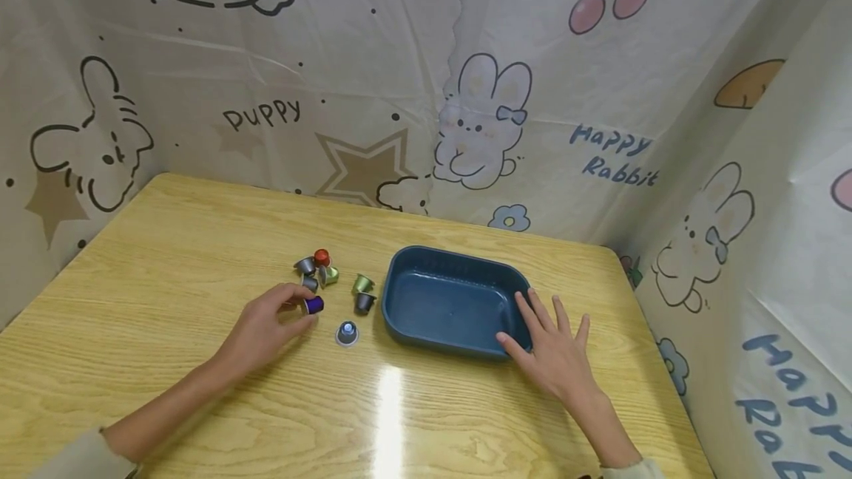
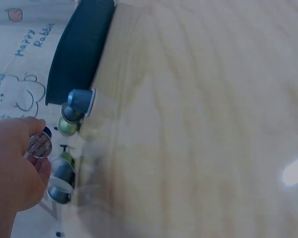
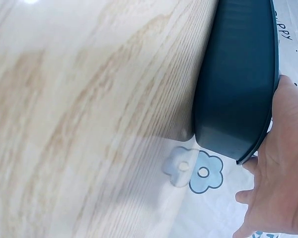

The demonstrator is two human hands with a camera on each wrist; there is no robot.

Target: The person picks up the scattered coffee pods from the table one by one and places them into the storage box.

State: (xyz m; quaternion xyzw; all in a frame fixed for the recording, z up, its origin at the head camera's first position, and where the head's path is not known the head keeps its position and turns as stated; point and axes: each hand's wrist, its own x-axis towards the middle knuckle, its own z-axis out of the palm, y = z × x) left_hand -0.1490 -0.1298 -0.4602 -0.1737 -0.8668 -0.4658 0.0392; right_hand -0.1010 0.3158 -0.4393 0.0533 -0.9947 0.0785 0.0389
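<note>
My left hand (image 1: 262,324) pinches a purple coffee capsule (image 1: 314,305) between thumb and fingers. In the left wrist view the foil lid (image 2: 40,145) of that capsule faces the camera. Just beyond this hand lie a red capsule (image 1: 322,257), a green capsule (image 1: 329,275) and grey capsules (image 1: 305,266). Nearer the bin are another green capsule (image 1: 362,284), a black capsule (image 1: 364,303) and a blue-grey capsule (image 1: 347,333) standing on its rim. My right hand (image 1: 555,350) rests with spread fingers on the right rim of the dark blue bin (image 1: 433,344).
The wooden table (image 1: 200,242) bears everything. Behind it and at both sides hangs a pale cloth (image 1: 373,80) printed with rabbits and puppies. A bright light reflection lies on the tabletop in front of the bin.
</note>
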